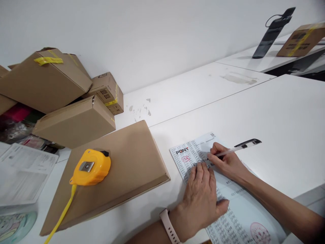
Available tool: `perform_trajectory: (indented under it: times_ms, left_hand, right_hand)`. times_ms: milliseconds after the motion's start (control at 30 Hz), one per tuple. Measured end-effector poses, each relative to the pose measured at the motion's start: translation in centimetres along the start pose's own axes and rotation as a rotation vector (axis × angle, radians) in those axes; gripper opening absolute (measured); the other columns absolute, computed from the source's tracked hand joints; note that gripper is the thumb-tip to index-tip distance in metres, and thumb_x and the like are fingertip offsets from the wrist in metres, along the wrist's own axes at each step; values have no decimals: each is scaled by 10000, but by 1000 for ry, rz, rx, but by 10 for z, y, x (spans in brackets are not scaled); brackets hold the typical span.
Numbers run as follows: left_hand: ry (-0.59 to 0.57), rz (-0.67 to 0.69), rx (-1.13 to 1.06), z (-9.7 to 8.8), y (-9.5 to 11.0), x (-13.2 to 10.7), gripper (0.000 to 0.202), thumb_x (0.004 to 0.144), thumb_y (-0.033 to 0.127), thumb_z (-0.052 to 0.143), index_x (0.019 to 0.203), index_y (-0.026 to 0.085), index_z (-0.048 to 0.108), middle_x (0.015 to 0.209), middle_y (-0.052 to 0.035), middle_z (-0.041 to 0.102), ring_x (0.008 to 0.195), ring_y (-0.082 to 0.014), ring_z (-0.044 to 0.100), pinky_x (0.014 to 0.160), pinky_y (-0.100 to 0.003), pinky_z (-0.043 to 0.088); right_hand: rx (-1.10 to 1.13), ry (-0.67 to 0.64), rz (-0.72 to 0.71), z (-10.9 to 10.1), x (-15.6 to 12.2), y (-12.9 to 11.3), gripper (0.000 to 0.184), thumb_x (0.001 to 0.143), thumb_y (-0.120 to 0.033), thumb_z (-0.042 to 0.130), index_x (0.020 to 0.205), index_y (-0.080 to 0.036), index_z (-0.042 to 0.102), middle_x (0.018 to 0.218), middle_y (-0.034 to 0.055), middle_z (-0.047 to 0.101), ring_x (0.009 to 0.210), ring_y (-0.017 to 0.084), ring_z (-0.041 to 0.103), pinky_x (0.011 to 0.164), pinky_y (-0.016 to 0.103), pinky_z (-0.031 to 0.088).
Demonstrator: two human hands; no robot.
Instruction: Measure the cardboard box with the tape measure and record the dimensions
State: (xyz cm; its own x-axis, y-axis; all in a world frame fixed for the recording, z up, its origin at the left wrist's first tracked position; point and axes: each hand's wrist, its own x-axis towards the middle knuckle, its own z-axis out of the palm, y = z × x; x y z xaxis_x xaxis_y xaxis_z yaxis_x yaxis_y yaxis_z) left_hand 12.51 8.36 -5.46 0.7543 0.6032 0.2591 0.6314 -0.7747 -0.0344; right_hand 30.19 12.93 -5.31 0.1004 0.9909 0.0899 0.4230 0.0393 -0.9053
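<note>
Well to the left of your hands, a yellow tape measure (93,169), its yellow tape pulled out, sits on a flat brown box (137,156). Your left hand (199,200), a pale pink band (169,226) at its wrist, lies palm down on the sheet (235,203), holding nothing, fingers close together and thumb out to the side. The sheet lies on the worktop (286,132) under both your hands: pale bluish white, with "PONY" in dark letters beyond your left fingertips, a red oval mark just under that word and columns of small dark script. A red round mark shows at the near end, right of your left thumb. Bolder lettering is partly hidden by your fingers. Your right hand (228,164) pinches a pen (240,148) with a clear barrel, dark grip and black clipped cap on its upper end; its tip points down at the sheet, just beyond your left fingertips.
</note>
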Motion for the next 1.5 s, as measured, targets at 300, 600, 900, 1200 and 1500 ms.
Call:
perform_trajectory:
  times_ms: [300, 600, 900, 1200, 1500]
  left_hand:
    - [-42, 2, -8, 0, 0, -1, 770, 998, 621, 351, 1427, -4, 485, 1481, -245, 549, 1392, -347, 494, 1141, -442, 408]
    - [-51, 10, -18, -3, -1, 0, 771, 999, 614, 354, 1431, -11, 485, 1481, -246, 548, 1389, -347, 496, 1134, -441, 413]
    - [-21, 2, -3, -1, -1, -1, 770, 994, 618, 368, 1426, -8, 486, 1476, -249, 554, 1388, -341, 501, 1138, -433, 398]
    - [-31, -1, -15, 2, 1, -2, 766, 999, 617, 358, 1426, -6, 484, 1477, -244, 554, 1383, -337, 508, 1152, -435, 389]
    - [-59, -7, -42, 1, -1, 0, 773, 1003, 616, 353, 1443, -9, 467, 1496, -248, 533, 1402, -341, 482, 1154, -445, 388]
  right_hand:
    - [0, 15, 5, 0, 0, -1, 300, 839, -375, 608, 652, -260, 403, 609, -47, 376, 564, 141, 337, 515, 304, 296]
    - [17, 18, 29, -3, -2, -4, 338, 852, -391, 638, 648, -249, 408, 608, -51, 373, 565, 133, 333, 518, 299, 297]
    - [189, -78, 62, -4, 0, 12, 306, 879, -514, 692, 920, -232, 579, 765, 6, 587, 658, 157, 515, 597, 313, 438]
    - [-33, -29, 28, -5, -4, -1, 326, 879, -426, 629, 688, -250, 432, 584, -61, 371, 545, 124, 318, 492, 284, 279]
    - [-91, -43, 6, -3, -4, 0, 294, 886, -397, 597, 699, -254, 422, 578, -63, 367, 535, 125, 316, 489, 280, 287]
